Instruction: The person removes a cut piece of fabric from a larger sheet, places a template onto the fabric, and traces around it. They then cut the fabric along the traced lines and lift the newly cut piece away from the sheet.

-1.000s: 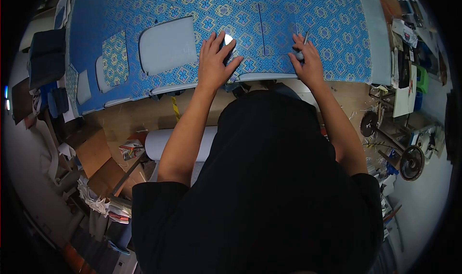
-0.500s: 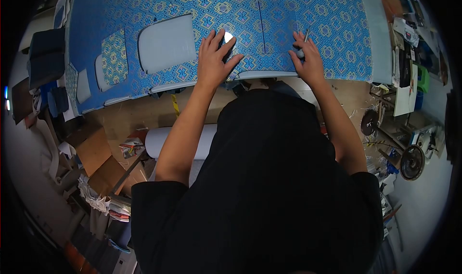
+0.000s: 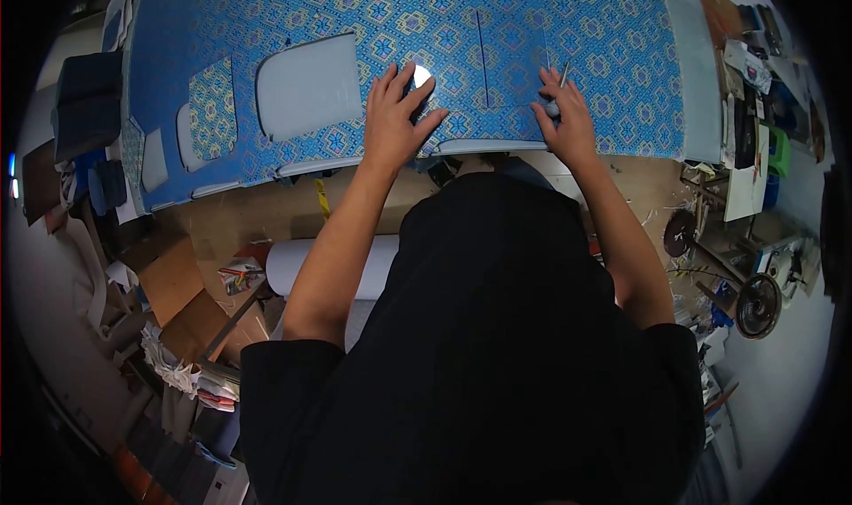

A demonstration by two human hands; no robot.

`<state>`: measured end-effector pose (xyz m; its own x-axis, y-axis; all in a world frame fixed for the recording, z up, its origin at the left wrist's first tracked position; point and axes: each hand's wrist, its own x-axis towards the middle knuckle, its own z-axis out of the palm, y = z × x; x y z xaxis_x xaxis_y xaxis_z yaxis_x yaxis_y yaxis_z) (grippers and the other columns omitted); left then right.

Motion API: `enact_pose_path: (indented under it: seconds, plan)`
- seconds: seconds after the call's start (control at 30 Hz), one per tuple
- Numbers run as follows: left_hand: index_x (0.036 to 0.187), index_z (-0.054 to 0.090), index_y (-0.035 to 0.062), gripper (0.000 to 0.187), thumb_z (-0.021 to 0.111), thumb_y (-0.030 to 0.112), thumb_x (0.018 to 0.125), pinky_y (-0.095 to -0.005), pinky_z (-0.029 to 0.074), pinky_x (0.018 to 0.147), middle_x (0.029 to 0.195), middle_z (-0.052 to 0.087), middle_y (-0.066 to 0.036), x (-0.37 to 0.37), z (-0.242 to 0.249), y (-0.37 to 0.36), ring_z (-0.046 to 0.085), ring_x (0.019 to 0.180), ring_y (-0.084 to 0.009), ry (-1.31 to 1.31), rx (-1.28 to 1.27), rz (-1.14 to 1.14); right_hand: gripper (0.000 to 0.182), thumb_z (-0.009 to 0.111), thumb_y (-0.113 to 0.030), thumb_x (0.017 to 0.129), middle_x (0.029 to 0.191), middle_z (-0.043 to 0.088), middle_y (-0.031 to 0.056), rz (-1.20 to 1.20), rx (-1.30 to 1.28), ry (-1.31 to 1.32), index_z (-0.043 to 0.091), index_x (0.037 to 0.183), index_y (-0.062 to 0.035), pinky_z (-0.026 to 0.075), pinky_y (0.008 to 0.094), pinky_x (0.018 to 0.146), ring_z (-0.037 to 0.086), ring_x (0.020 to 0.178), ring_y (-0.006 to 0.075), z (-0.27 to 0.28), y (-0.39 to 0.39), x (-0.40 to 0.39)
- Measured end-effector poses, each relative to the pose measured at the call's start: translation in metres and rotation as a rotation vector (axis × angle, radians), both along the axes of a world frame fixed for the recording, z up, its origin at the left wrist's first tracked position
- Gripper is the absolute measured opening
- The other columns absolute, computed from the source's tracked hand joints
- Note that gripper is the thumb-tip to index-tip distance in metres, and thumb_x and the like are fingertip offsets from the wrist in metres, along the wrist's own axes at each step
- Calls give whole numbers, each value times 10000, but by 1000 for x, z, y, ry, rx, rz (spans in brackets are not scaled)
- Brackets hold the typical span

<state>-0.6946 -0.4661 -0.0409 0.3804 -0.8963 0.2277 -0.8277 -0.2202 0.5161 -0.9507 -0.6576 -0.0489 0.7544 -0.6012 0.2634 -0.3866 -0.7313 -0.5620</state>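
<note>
Blue cloth with a yellow medallion pattern (image 3: 621, 70) lies spread over the work table. My left hand (image 3: 396, 119) rests on it with spread fingers, beside a small bright white patch (image 3: 422, 74). My right hand (image 3: 568, 119) is curled round a small grey-handled tool with a thin metal point (image 3: 552, 108), its tip pointing away from me. I cannot make out the tool's exact kind. Between the hands, a dark straight line (image 3: 483, 61) runs away from me across the cloth. Left of my left hand is a rounded cut-out (image 3: 309, 88) showing a pale surface.
A loose patterned piece (image 3: 211, 110) lies farther left on the cloth. Below the table are a white roll (image 3: 333, 265), an open cardboard box (image 3: 182, 283) and scraps. A round dark metal wheel-like part (image 3: 759, 305) and a green container (image 3: 778, 150) stand at right.
The table and cloth appear slightly lower in view. Both hands keep nearly the same places on the cloth, and the right still holds the tool.
</note>
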Motion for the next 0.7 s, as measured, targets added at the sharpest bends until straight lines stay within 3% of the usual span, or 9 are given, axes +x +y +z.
enact_pose_path:
  seconds: [0.7]
  plan:
    - [1228, 736, 162, 470, 834, 383, 825, -575, 294, 1184, 1489, 529, -143, 1, 0, 0, 398, 1447, -406, 6, -2, -6, 226, 694, -115, 936, 1455, 594, 139, 5, 30, 36, 582, 1117, -38, 358, 521, 1173, 491, 1412, 349, 1, -1, 1]
